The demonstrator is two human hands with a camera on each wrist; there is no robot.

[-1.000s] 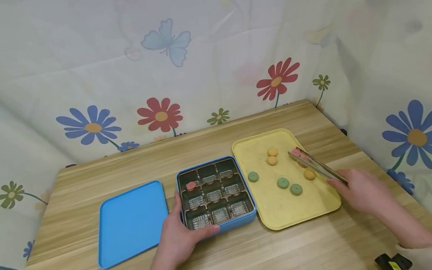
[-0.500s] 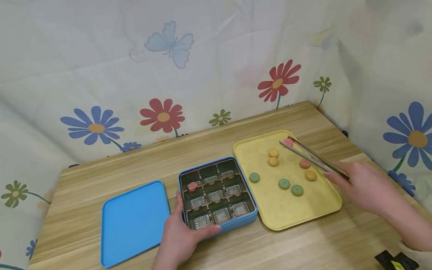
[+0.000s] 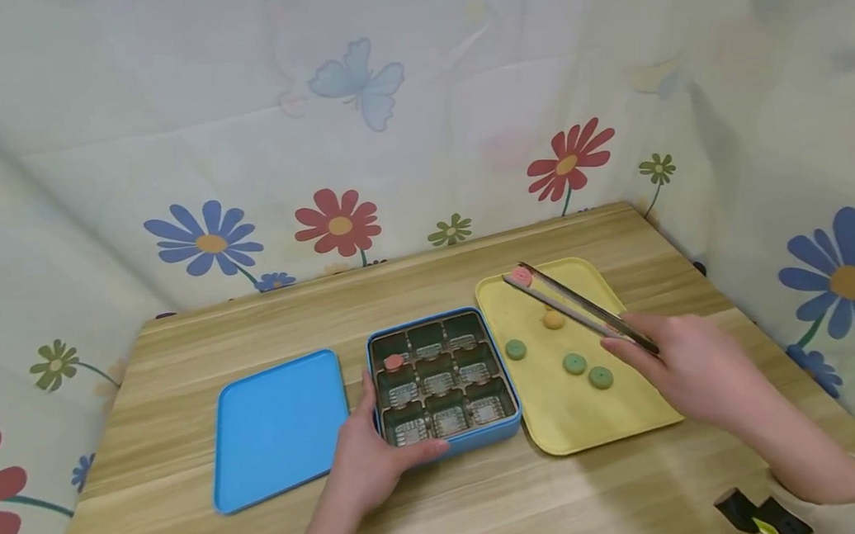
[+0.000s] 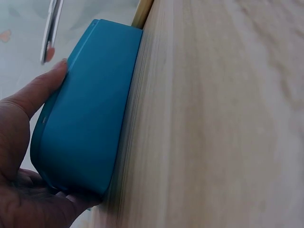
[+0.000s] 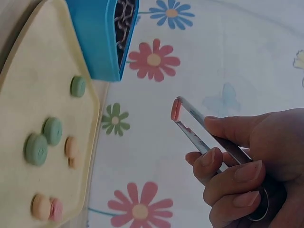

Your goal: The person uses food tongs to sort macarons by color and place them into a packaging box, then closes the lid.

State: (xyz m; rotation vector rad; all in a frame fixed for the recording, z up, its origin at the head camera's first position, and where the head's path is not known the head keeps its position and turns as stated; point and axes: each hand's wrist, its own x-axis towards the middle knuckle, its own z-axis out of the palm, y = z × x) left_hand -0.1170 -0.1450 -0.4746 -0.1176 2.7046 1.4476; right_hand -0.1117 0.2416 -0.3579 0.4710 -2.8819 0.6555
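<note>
Pink macaron (image 3: 521, 276) is in the air above the far-left part of the yellow tray (image 3: 587, 421), pinched by its rim between the tips of the metal tongs (image 3: 610, 320); its two layers show edge-on in the right wrist view. Handling estimate: light, probably brittle or crumbly if real, liable to pivot or slip between narrow tips. Best hold: opposite sides of the rim, across the middle, lightly squeezed.

Right hand (image 3: 703, 368): clamped round the tongs, thumb along one arm, fingers curled over the other; tongs point forward and leftward, forearm entering from lower right.

Left hand (image 3: 374, 461): spans the near-left corner of the blue box (image 3: 477, 439), thumb along the near wall, fingers at the left side. Left wrist view is dim; fingertip pressure cannot be told.
</note>
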